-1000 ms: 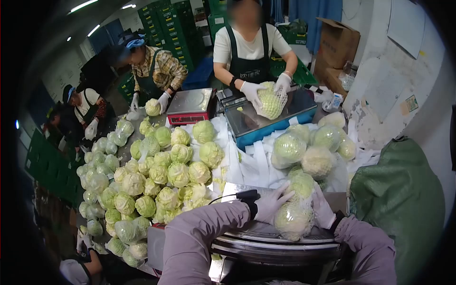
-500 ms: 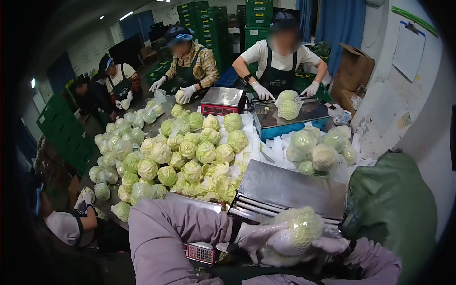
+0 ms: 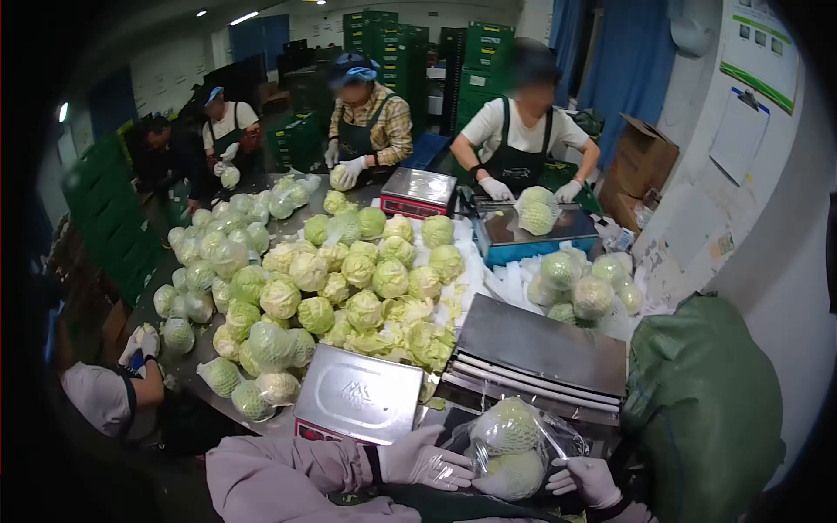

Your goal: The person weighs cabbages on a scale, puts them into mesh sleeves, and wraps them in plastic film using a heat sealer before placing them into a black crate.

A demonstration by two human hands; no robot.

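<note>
Two pale green cabbages (image 3: 506, 427) in foam net sleeves sit one behind the other under clear plastic film (image 3: 562, 436), in front of me. My left hand (image 3: 427, 458), white-gloved, lies at their left side with fingers stretched out and apart. On the right, my gloved right hand (image 3: 588, 481) has its fingers extended at the film's edge; I see no firm grip. Just behind the cabbages is a metal wrapping machine (image 3: 540, 349) with a sloped steel top and rollers. A weighing scale (image 3: 357, 392) with a steel plate stands beyond my left forearm.
Many bare cabbages (image 3: 308, 272) and loose leaves cover the middle of the table, with wrapped ones (image 3: 231, 259) further left. More netted cabbages (image 3: 593, 296) lie behind the machine. A large green sack (image 3: 706, 383) bulges at right. Several co-workers work around the table.
The netted cabbages have come down from my raised hands to low in front of me. Both hands have opened out to their sides. My left arm has moved off the scale, now uncovered.
</note>
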